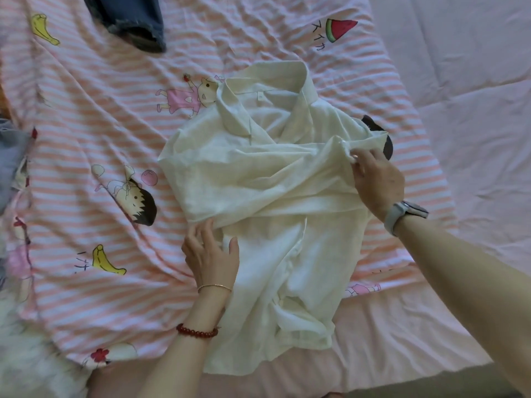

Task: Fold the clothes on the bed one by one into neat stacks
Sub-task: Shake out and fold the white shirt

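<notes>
White shirt (258,179): lying mid-bed on the striped sheet (94,133), sleeves crossing its chest. Right hand (376,182) is pinching a cuff at the shirt's right edge; left hand (211,254) is resting fingers-spread at its left waist. Risk: thin fabric bunching, fold skewing.

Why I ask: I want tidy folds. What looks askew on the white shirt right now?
The white shirt lies skewed: a sleeve is folded across its chest in loose wrinkles, and the bunched hem hangs over the striped sheet edge. The right hand pinches the sleeve cuff; the left hand rests on the fold.
</notes>
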Demonstrator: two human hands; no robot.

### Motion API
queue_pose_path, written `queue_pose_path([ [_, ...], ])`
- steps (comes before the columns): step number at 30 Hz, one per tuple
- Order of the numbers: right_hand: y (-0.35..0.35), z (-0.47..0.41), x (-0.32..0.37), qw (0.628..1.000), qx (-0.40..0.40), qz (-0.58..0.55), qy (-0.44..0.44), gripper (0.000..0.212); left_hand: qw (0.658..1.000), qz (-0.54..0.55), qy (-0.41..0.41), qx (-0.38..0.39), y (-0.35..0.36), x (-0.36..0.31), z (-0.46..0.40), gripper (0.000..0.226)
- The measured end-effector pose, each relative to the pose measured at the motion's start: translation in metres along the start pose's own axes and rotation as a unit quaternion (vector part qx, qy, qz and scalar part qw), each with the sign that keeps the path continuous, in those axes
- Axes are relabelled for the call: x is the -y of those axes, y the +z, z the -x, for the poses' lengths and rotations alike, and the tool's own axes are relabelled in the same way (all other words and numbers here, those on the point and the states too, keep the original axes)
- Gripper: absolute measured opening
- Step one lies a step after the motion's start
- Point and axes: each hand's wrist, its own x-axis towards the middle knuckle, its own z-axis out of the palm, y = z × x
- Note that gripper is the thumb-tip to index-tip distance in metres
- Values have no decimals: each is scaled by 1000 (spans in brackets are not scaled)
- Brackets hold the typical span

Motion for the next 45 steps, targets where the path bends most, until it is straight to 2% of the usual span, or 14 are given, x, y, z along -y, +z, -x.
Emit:
queue_pose_path([
  [3,1,7,-9,999,-10,-37,2,20,997,-57,43,9,-2,-4,-4,59],
  [6,-5,12,-20,971,-43,-195,134,17,986,-109,123,-6,-8,-9,-15,57],
  [10,-20,5,-29,805,-74,-478,343,19,949,-150,275,7,-10,-14,-39,51],
  [15,-46,-3,-23,661,-124,-641,370,25,931,-203,283,105,-9,-21,-53,49],
  [18,-60,-4,-24,632,-156,-684,331,27,945,-179,253,105,-5,-15,-51,36],
  [21,-59,8,-27,681,-157,-633,333,29,949,-168,250,91,-4,-16,-46,33],
  [24,-39,18,-40,863,-45,-387,320,26,955,-177,229,66,0,-25,-47,23],
  [26,-26,23,-49,927,39,-205,311,28,954,-170,240,64,5,-32,-52,37],
  [30,-12,13,-44,927,32,-234,290,50,937,-174,297,64,13,-54,-70,52],
  [33,-8,-2,-39,915,68,-264,297,18,908,-276,251,192,23,-64,-91,67],
  [36,-12,-9,-35,940,-35,-225,254,28,900,-299,210,238,24,-70,-100,70],
  [38,-13,-8,-34,935,-77,-235,253,14,927,-241,210,195,20,-69,-93,66],
  [41,-13,15,-34,927,-80,-245,271,53,974,-56,212,49,6,-54,-55,47],
  [45,0,101,-18,932,-112,-289,187,46,995,70,59,-27,-4,-2,20,37],
])
